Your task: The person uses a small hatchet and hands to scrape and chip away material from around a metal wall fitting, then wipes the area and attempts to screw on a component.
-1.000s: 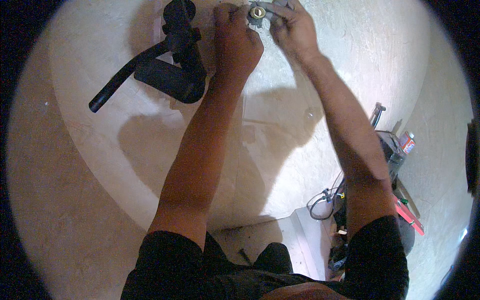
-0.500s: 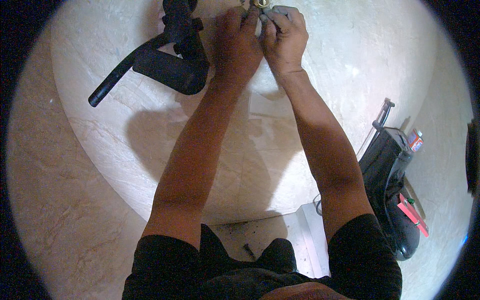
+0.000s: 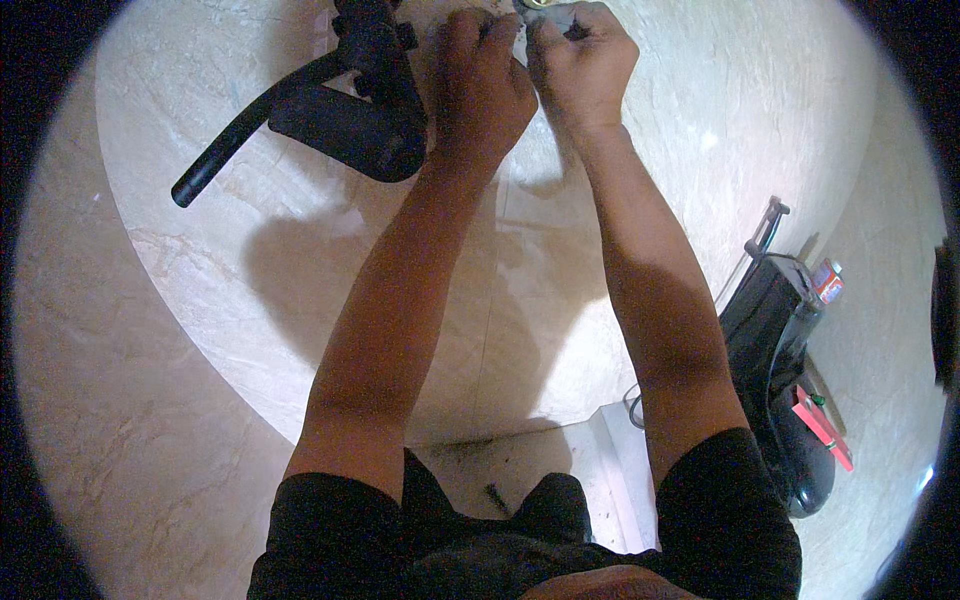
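Both my hands are at the upper edge, close together with curled fingers. My left hand (image 3: 482,90) pinches at something that its own fingers hide. Beside it, my right hand (image 3: 585,72) is closed too, thumb and fingers pressed round a part I cannot make out. A small brass-coloured ring (image 3: 538,3) shows just beyond the right fingertips, cut off by the picture's edge. To the left of my left hand lies a black part with a curved tube and a broad, rounded plate (image 3: 345,130).
On the right lie a glossy black curved housing (image 3: 765,310), a metal rod (image 3: 768,228), a small white-capped container (image 3: 828,282) and a red flat object (image 3: 824,430). A pale box-like edge (image 3: 622,470) stands near my right elbow. Dark crumbs (image 3: 495,495) lie near my lap.
My right hand has shifted slightly right, and its fingertips are a little farther from the left hand's. The brass ring has moved right and up, mostly out of the picture.
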Tool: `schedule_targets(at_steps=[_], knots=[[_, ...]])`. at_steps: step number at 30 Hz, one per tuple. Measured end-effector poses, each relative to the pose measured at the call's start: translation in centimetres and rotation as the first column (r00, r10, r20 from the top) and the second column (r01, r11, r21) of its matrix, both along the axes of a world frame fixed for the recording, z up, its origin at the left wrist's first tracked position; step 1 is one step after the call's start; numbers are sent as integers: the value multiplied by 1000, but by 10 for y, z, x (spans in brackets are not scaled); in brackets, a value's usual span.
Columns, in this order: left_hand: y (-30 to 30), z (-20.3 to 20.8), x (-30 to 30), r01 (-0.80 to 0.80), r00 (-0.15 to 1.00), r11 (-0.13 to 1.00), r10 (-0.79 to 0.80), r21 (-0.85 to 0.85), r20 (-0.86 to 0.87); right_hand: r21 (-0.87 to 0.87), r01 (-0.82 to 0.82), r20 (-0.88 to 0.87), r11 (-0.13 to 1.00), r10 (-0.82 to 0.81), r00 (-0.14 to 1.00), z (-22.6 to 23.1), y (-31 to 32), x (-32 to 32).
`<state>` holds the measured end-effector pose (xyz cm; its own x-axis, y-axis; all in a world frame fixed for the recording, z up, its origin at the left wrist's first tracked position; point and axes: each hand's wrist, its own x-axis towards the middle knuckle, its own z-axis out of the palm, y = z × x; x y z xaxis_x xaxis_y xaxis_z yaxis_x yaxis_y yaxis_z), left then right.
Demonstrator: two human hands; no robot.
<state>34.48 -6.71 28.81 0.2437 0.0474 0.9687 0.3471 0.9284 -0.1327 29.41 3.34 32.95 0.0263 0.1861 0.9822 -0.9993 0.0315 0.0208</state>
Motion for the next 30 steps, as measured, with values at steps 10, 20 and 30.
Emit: schedule_targets(at_steps=[10, 20, 30], knots=[[-3, 3, -5, -195, 979, 979, 189, -68, -77, 73, -121, 223, 990, 102, 970, 10, 0, 19], [-4, 2, -19, -330, 939, 943, 332, -42, 89, -134, 223, -483, 966, -260, 836, -14, -4, -33], [-7, -11, -27, -356, 932, 934, 358, -42, 56, 146, 444, -404, 884, -356, 842, -10, 11, -27]])
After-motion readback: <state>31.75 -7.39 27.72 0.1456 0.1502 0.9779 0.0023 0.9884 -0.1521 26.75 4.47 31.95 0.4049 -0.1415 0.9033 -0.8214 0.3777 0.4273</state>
